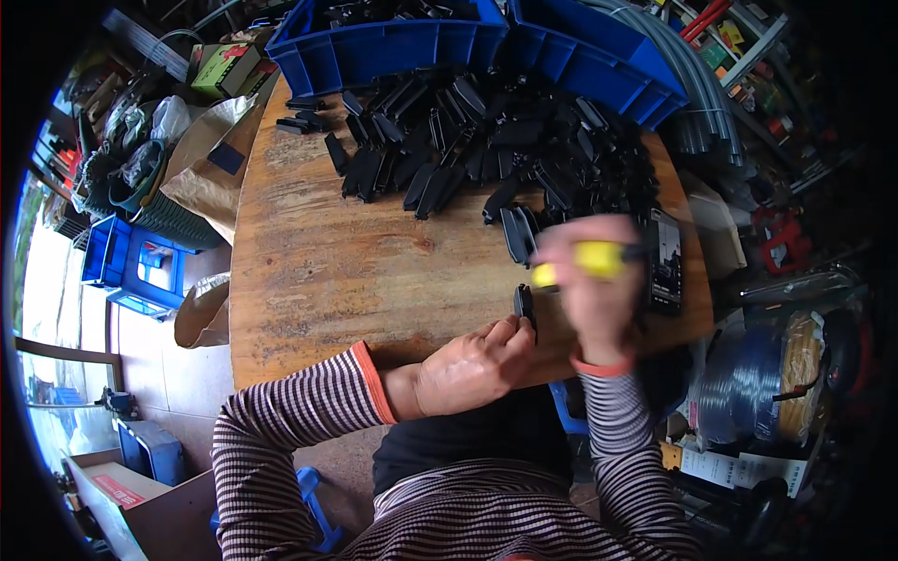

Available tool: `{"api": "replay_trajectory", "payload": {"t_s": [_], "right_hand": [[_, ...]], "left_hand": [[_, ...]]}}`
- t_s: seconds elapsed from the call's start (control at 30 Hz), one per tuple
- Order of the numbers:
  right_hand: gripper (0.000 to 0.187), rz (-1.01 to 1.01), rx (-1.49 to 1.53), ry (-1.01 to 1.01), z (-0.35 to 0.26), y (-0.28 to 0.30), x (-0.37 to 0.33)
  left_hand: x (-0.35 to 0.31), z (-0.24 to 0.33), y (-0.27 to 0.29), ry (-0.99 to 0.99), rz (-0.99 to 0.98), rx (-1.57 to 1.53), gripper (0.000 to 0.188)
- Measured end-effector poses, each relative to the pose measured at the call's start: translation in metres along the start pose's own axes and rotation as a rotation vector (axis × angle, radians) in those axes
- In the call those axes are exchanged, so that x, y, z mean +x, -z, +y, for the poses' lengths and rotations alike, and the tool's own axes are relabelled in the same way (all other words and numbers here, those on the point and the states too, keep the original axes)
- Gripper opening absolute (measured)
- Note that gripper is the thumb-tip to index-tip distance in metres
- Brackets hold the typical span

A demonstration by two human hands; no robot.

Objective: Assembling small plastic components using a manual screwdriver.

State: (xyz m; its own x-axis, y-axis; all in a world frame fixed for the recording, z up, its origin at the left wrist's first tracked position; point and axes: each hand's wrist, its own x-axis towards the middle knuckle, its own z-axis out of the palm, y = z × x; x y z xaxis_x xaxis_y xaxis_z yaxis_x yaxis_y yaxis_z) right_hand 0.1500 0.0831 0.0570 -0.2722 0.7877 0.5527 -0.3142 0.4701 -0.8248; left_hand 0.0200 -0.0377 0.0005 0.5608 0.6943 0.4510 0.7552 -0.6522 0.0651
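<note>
1. Scuffed wooden tabletop (pixel 318 252) fills the middle of a cluttered workroom; two blue plastic crates (pixel 388 58) stand along its far edge.
2. Black plastic parts (pixel 449 131) lie heaped in front of the crates, spreading toward the right side.
3. Left hand (pixel 472 369): thumb and fingers pinch one slim black piece (pixel 524 301) near the table's close edge, its far end pointing away from the person.
4. Right hand (pixel 599 304): blurred, its fingers closed around a yellow-and-black tool (pixel 599 259), just right of that piece; exact finger placement cannot be told.
5. Dark smartphone (pixel 667 262) lies right of this hand.
</note>
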Motion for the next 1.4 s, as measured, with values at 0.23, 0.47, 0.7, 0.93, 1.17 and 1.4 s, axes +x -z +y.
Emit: {"api": "replay_trajectory", "payload": {"t_s": [0.23, 0.47, 0.7, 0.93, 1.17, 1.4], "right_hand": [[0.010, -0.022, -0.192, -0.064, -0.002, 0.009, -0.001], [0.015, -0.338, -0.123, -0.090, 0.041, -0.011, -0.013], [0.015, -0.121, -0.048, -0.004, -0.001, -0.005, 0.005], [0.012, -0.177, -0.556, -0.169, -0.013, 0.050, -0.008], [0.022, -0.373, -1.168, -0.279, 0.006, 0.073, -0.034], [0.021, -0.333, -1.173, -0.317, 0.010, 0.074, -0.036]], "left_hand": [[0.000, -0.003, 0.001, 0.025, -0.053, 0.019, 0.040], [0.002, -0.001, -0.001, 0.051, -0.057, -0.040, 0.032], [-0.008, -0.001, 0.000, 0.050, -0.086, -0.082, 0.030], [0.023, -0.020, -0.005, -0.117, 0.095, 0.020, 0.036], [0.015, -0.052, -0.002, 0.229, -0.081, -0.213, 0.036], [0.042, -0.084, 0.013, 0.717, 0.065, -0.431, 0.036]]}}
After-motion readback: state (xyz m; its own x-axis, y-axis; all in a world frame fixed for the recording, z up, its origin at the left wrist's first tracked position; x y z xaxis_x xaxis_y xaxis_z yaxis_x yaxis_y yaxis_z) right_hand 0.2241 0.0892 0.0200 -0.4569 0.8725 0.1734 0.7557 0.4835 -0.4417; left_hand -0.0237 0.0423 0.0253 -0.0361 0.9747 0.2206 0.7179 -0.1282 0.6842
